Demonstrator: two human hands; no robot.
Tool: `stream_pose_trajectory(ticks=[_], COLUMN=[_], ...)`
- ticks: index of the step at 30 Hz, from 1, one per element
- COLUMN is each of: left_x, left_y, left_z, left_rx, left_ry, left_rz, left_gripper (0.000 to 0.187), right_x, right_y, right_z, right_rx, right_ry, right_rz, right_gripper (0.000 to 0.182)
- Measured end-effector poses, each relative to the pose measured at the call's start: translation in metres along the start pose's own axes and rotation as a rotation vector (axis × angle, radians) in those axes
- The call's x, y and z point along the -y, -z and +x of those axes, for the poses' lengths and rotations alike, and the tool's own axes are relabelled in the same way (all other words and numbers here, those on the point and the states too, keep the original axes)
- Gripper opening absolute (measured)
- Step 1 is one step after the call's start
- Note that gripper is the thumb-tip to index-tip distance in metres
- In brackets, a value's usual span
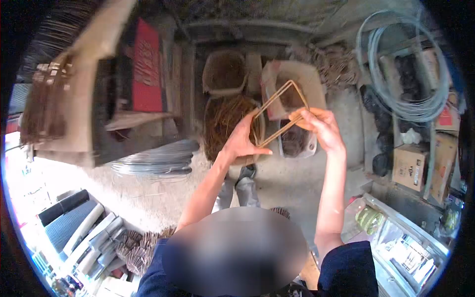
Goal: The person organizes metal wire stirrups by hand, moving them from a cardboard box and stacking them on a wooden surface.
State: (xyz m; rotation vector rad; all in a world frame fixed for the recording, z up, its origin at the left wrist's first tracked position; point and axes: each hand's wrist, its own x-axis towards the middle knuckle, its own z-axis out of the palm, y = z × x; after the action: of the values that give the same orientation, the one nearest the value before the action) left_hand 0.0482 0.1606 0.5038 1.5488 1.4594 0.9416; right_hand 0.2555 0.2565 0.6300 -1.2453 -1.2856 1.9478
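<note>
The left hand [241, 139] has its fingers spread wide, thumb and forefinger reaching along the left end of a slim four-sided wire frame [278, 98]. The right hand [322, 129] has its fingers closed narrowly on the frame near its right corner. The frame is held up in the air between both hands, over the containers, its far corner pointing away from the body.

It looks light and fairly stiff, springy rather than fragile; its long sides look doubled, so strands may slide on each other. Pinching both strands together close to a bend should hold it steadiest.

Below, near the floor [282, 179], a tub [312, 146] sits beside the near edge of an open carton [310, 74]; a wire-filled container [210, 103] lies left of it, with another container [222, 92] beyond its far edge. Farther right hangs a large pale coil [372, 52].
</note>
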Motion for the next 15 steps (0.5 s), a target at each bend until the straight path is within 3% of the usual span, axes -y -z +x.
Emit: stream_pose_trajectory(ticks=[1, 3, 8, 15], left_x=[-0.032, -0.09, -0.217, -0.312], left_y=[0.015, 0.04, 0.102, 0.179], left_z=[0.007, 0.012, 0.018, 0.0], left_rx=[0.083, 0.035, -0.24, -0.458], left_ry=[-0.026, -0.131, -0.337, -0.491], left_rz=[-0.057, -0.146, -0.026, 0.065], left_gripper=[0.117, 0.109, 0.099, 0.097], right_x=[0.03, 0.079, 0.192, 0.29], right_y=[0.001, 0.0, -0.012, -0.071], right_z=[-0.011, -0.038, -0.088, -0.124], right_rx=[0.001, 0.053, 0.018, 0.007], right_ry=[0.048, 0.128, 0.366, 0.588], right_rz=[-0.017, 0.034, 0.087, 0.226], right_gripper=[0.028, 0.028, 0.026, 0.02])
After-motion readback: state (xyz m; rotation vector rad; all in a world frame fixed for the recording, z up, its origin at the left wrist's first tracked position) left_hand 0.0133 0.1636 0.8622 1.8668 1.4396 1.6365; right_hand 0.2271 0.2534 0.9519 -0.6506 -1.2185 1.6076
